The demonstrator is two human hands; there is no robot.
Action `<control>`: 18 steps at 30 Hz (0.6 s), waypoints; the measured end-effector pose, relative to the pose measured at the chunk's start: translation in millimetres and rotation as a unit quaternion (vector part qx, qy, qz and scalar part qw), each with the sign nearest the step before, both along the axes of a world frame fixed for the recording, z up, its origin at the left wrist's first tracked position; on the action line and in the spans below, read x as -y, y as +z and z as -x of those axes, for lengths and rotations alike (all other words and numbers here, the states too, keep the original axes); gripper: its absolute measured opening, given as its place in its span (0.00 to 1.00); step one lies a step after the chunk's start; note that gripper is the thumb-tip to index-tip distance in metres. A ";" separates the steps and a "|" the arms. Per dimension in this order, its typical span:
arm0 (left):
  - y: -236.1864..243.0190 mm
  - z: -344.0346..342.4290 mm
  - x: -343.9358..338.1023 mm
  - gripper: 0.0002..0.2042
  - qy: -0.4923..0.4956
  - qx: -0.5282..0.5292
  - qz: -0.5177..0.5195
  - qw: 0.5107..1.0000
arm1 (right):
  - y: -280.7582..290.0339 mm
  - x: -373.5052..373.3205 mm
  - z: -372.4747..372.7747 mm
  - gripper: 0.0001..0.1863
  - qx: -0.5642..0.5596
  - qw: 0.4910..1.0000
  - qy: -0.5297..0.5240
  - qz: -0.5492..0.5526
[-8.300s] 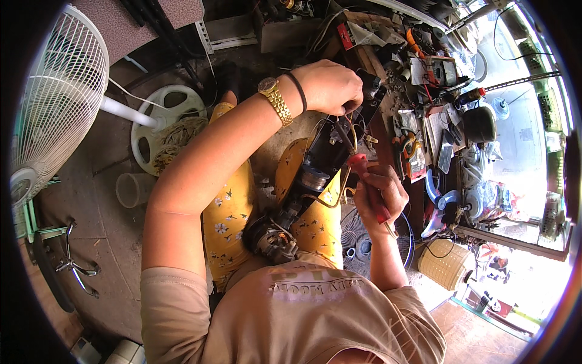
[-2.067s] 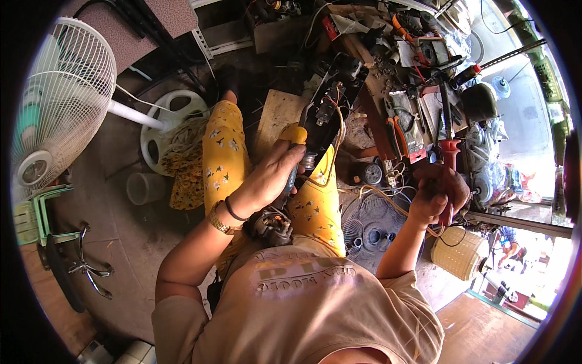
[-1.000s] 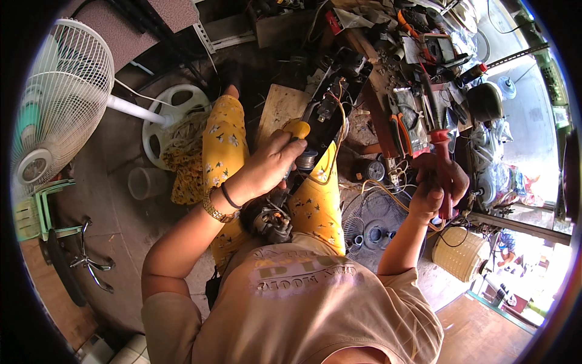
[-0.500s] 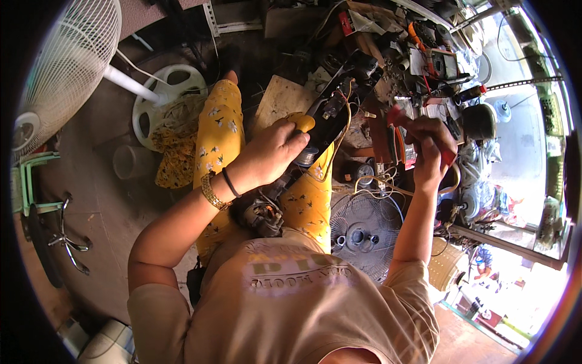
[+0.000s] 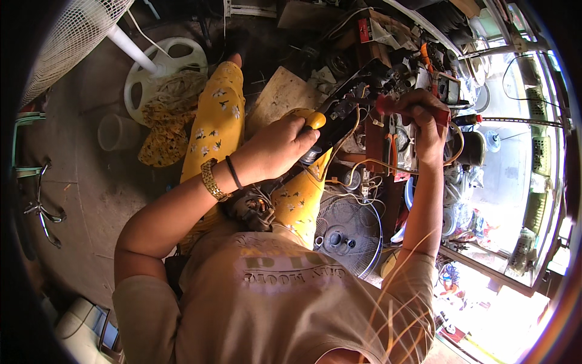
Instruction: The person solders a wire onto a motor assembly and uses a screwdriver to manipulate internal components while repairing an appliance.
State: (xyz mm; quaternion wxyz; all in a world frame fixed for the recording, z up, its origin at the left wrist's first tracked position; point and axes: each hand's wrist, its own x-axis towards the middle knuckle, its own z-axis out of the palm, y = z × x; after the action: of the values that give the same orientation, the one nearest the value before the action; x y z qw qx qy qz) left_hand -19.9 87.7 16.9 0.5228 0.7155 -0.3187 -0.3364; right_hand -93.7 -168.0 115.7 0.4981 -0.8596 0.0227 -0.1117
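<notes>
My left hand (image 5: 276,148) is closed around a thing with a rounded yellow end (image 5: 316,120); the rest of it is hidden by my fingers. Just below those fingers sits a small spool (image 5: 310,155). My right hand (image 5: 426,124) grips a red-handled tool (image 5: 388,105), its thin front end pointing left toward wires on a long black fan housing (image 5: 339,124). That housing lies slantwise over my right leg. On my lap rests a fan motor (image 5: 253,209) with exposed copper windings and loose wires.
A round black fan grille (image 5: 348,233) stands by my right leg. Pliers with orange handles (image 5: 394,148) hang at the cluttered bench. Left are a white fan base (image 5: 136,97), a pale bucket (image 5: 117,133) and yellow cloth (image 5: 162,145). A wooden board (image 5: 282,94) lies ahead.
My right hand has moved a little forward and left, bringing the red-handled tool closer to the black housing. My left hand keeps its grip. The whole view has shifted slightly.
</notes>
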 end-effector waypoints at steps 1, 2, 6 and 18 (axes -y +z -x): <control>1.9 -1.3 -0.9 0.16 -0.002 -0.003 -0.004 1.000 | 0.2 -0.2 0.2 0.17 -0.004 1.000 0.003 -0.004; 3.1 -2.0 -1.5 0.16 -0.003 -0.005 -0.008 1.000 | 0.2 -0.4 0.2 0.17 -0.006 1.000 0.007 -0.009; 1.0 -1.2 -1.4 0.16 0.000 0.010 -0.002 1.000 | -1.3 -2.0 -0.2 0.18 -0.017 1.000 0.005 -0.002; -2.3 -1.7 -1.2 0.17 -0.005 -0.020 -0.001 1.000 | -1.6 -5.1 -4.2 0.18 -0.040 0.999 -0.002 -0.012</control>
State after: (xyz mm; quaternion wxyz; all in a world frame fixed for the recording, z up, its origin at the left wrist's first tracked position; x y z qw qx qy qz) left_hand -18.1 89.0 14.6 0.5265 0.7078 -0.3110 -0.3538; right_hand -89.5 -162.9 114.1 0.5071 -0.8571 0.0460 -0.0777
